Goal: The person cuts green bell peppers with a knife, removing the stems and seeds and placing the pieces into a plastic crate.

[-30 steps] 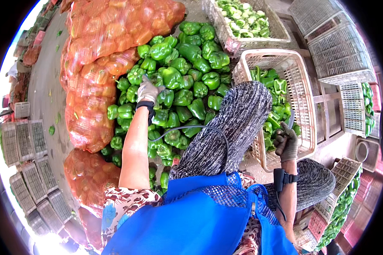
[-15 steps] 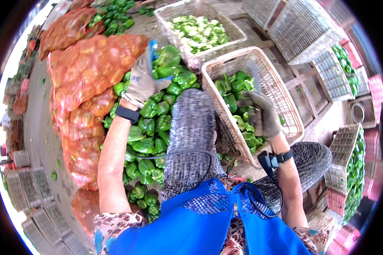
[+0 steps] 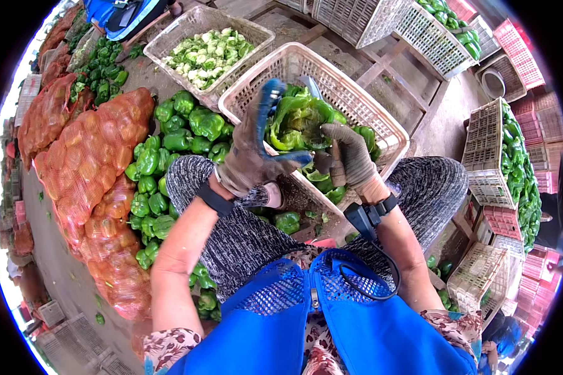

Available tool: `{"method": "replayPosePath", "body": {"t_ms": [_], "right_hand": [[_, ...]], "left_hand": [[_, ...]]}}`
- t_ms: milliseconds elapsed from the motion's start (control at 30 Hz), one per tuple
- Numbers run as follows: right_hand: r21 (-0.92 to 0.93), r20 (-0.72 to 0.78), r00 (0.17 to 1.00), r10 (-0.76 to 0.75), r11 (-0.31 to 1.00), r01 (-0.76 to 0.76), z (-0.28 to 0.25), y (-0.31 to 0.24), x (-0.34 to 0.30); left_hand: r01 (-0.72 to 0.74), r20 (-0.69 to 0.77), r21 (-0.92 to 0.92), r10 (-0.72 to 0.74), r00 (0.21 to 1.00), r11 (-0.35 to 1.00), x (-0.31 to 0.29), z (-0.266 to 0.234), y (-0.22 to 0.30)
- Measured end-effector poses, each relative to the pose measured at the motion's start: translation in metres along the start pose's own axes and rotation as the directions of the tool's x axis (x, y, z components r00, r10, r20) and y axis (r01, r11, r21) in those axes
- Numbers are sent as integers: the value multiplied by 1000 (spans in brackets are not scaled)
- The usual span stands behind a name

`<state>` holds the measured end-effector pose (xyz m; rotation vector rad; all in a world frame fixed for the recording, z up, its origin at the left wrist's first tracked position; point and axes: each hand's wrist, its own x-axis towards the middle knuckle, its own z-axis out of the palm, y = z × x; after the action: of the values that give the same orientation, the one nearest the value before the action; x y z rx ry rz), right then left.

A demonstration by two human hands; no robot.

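My left hand (image 3: 247, 147), in a grey-brown glove with blue fingers, is over the near-left rim of a pale plastic crate (image 3: 363, 94). Its fingers point up and the thumb stretches right, wide apart. Beside them, between my two hands, are torn-open green bell pepper pieces (image 3: 300, 122); whether the glove touches them I cannot tell. My right hand (image 3: 351, 156), also gloved, is closed around a knife (image 3: 311, 86), whose blade shows beyond the pepper pieces. More cut green pepper lies in the crate under both hands.
Whole green peppers (image 3: 150, 165) are heaped left of my legs, beside orange net sacks (image 3: 94, 162). A second crate (image 3: 266, 37) with pale green pieces stands beyond. Stacked crates of green peppers (image 3: 513, 169) line the right. Another person's blue clothing (image 3: 122, 15) shows at the far left.
My left hand has moved from the whole pepper heap to the crate, near my right hand. The right hand still holds the knife. The view has shifted right.
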<state>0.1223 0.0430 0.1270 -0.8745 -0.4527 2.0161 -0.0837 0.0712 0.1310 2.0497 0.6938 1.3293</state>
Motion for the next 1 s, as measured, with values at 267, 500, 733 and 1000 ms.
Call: {"method": "replayPosePath", "body": {"t_ms": [267, 500, 733, 1000], "right_hand": [[-259, 26, 986, -167, 951, 167, -5, -1, 0], [-134, 32, 980, -195, 971, 198, -13, 1, 2], [-292, 130, 947, -295, 901, 321, -23, -8, 0], [-208, 89, 983, -162, 962, 178, -17, -17, -3]], "left_hand": [[530, 163, -777, -705, 691, 340, -22, 28, 22], [402, 139, -859, -610, 780, 317, -32, 33, 8], [396, 162, -888, -646, 746, 235, -26, 29, 17], [625, 298, -407, -551, 780, 666, 3, -17, 13]]}}
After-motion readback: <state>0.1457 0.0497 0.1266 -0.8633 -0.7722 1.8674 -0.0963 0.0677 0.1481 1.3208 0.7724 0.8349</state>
